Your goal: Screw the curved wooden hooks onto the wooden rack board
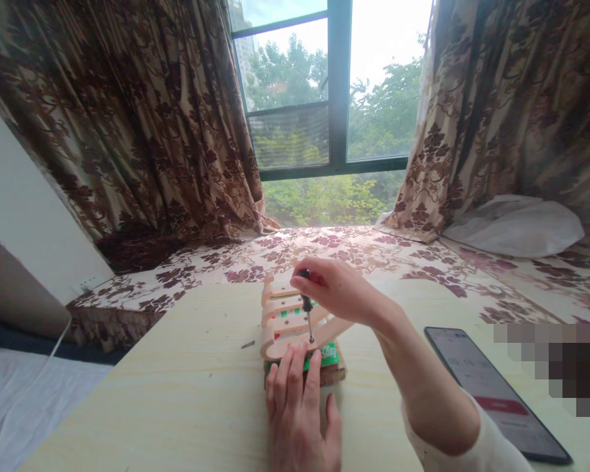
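Observation:
A screwdriver [307,303] with a black handle stands nearly upright in my right hand [341,288], its fingers closed round the top. Its metal tip meets a screw head in the front slat of a pale wooden slatted rack [275,349]. Several screw heads dot the other slats. Under the rack lies a green printed box [330,354] with a brown edge. My left hand [299,419] rests with fingers stretched out against the front slat and the box, its thumb apart. To the left, a small loose screw [248,344] lies on the table.
The pale wood-grain table [177,387] holds the work. A phone [491,393] with its screen lit lies on the right. Beyond the table is a floral-covered ledge [334,252], with a white plastic bag [516,226] at right. Patterned curtains [177,131] frame the window.

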Demonstrator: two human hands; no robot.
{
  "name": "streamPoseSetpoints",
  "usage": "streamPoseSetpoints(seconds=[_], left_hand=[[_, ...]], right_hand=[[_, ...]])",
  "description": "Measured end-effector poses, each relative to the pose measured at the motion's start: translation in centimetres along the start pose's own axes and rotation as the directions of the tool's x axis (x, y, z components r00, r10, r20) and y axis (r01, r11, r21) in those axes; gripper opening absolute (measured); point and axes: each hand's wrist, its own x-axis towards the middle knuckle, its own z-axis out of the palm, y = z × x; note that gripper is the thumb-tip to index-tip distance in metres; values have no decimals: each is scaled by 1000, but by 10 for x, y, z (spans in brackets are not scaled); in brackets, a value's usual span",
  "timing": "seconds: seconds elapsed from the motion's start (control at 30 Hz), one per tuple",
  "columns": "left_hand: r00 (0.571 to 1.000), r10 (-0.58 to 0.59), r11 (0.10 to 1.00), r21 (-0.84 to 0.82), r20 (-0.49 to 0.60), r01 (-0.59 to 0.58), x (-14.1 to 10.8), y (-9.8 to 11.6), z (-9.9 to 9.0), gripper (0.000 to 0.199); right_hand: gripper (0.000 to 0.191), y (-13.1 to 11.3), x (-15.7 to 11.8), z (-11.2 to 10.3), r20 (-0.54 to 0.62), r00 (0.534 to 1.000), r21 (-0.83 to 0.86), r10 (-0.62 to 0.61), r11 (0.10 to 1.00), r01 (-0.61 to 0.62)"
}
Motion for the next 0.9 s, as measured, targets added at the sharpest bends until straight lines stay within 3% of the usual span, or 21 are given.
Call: streamPoseSetpoints(seconds=[0.23, 0.5, 0.7, 0.9], left_hand=[[998, -59, 995, -77, -23, 57, 1, 3, 1, 53], [1000, 4, 1000, 2, -5, -4, 0, 1, 0, 58], [1000, -2, 1000, -7, -6, 2, 0, 1, -1, 58], [1000, 12, 1000, 0, -5, -12, 1, 0, -1, 57]], right_hand=[[18, -4, -5, -7, 91, 989, 122, -117, 987, 105], [22, 3, 0, -2, 26, 1000, 36, 1, 999, -2], [18, -5, -6, -8, 198, 970, 208, -137, 974, 95], [29, 1, 0, -2, 51, 998, 72, -21, 997, 17]])
